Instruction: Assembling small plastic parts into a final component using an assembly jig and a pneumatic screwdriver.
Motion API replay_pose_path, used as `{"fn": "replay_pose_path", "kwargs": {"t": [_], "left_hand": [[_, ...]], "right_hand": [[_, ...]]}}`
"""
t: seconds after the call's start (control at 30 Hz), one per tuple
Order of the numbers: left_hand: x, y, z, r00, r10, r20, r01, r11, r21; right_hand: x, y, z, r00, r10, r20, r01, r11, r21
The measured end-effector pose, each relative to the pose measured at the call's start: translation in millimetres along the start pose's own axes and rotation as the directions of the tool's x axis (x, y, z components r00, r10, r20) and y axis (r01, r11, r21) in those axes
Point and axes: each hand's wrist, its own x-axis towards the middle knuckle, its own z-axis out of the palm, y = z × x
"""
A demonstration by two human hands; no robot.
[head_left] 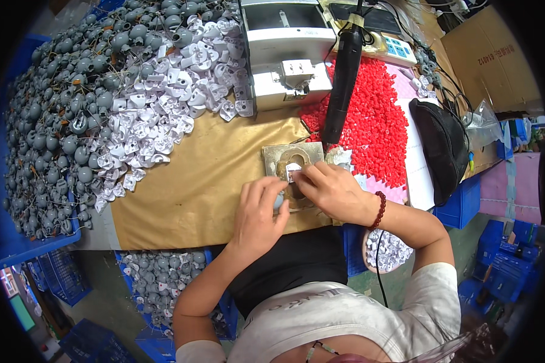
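Observation:
My left hand (257, 212) curls around a small grey round part, of which only a bluish-grey edge shows by my thumb. My right hand (333, 190) pinches a small white plastic piece (293, 171) against that part, over a brass-coloured metal jig plate (278, 156) on the tan-covered bench. Both hands touch at the jig. A dark red bead bracelet (378, 210) is on my right wrist.
A heap of grey round parts with wires (60, 109) fills the left, with white plastic pieces (163, 115) beside it. A white machine (287, 54) stands at the back. A black power screwdriver (344, 78) hangs over red caps (375, 121). A black pouch (443, 148) lies right.

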Motion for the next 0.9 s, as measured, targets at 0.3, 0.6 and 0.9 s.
{"fn": "replay_pose_path", "kwargs": {"t": [0.3, 0.6, 0.9], "left_hand": [[5, -4, 20, 0.983, 0.167, 0.075, -0.183, 0.882, 0.434], [12, -9, 23, 0.973, 0.227, 0.040, -0.223, 0.882, 0.415], [12, -10, 21, 0.971, 0.233, 0.046, -0.231, 0.886, 0.403]], "right_hand": [[-24, 39, -22, 0.943, 0.322, -0.081, -0.219, 0.787, 0.577], [-49, 49, 5, 0.975, 0.219, -0.024, -0.203, 0.933, 0.299], [-37, 62, 9, 0.827, 0.448, 0.340, -0.246, -0.255, 0.935]]}}
